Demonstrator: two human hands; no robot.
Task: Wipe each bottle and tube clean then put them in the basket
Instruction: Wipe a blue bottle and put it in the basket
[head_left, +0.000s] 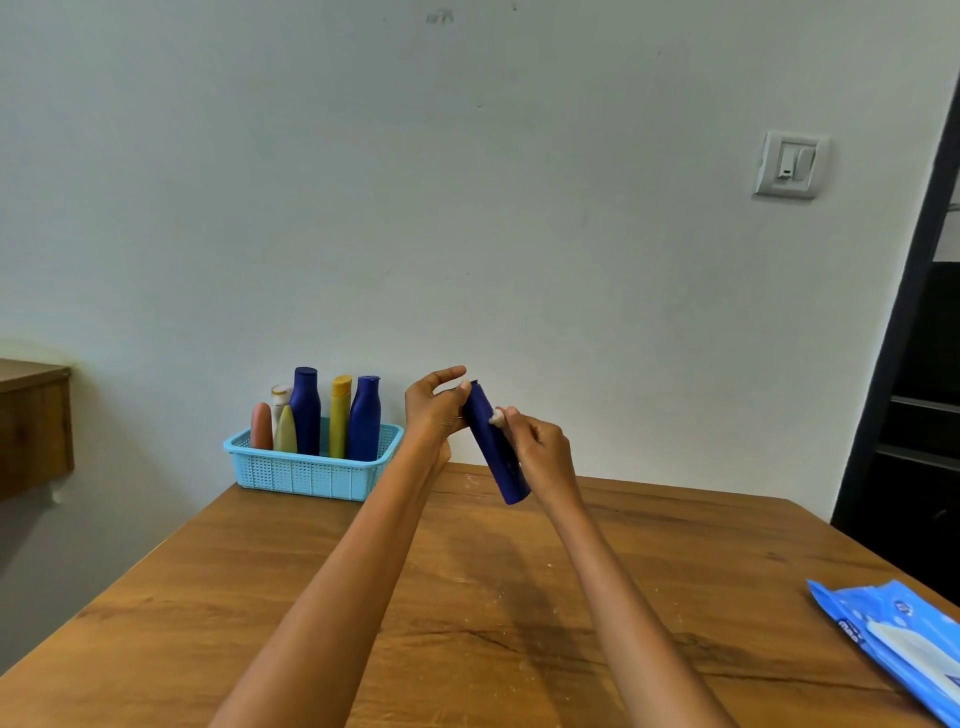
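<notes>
Dark blue bottle, a smooth plastic cylinder, is being held tilted in the air above the far part of the wooden table, its upper end leaning away toward the wall and its flat lower end pointing back at the viewer. The left hand is gripping the upper end, thumb and fingers curled round it, so that the cap is hidden and its shape cannot be made out. The right hand is pinching a small white wad of wipe against the bottle's side; its fingertips are covering most of the wad, leaving the texture unclear. To the left, against the wall, a light blue basket of perforated plastic is standing at the table's far corner, holding two upright dark blue bottles, a yellow bottle, a pale yellow tube, an orange tube and a white container partly hidden behind them. At the lower right, a glossy blue pack of wipes is lying on the table, cut off by the frame edge, its printing too blurred to read. The tabletop is showing grain and small pale specks.
</notes>
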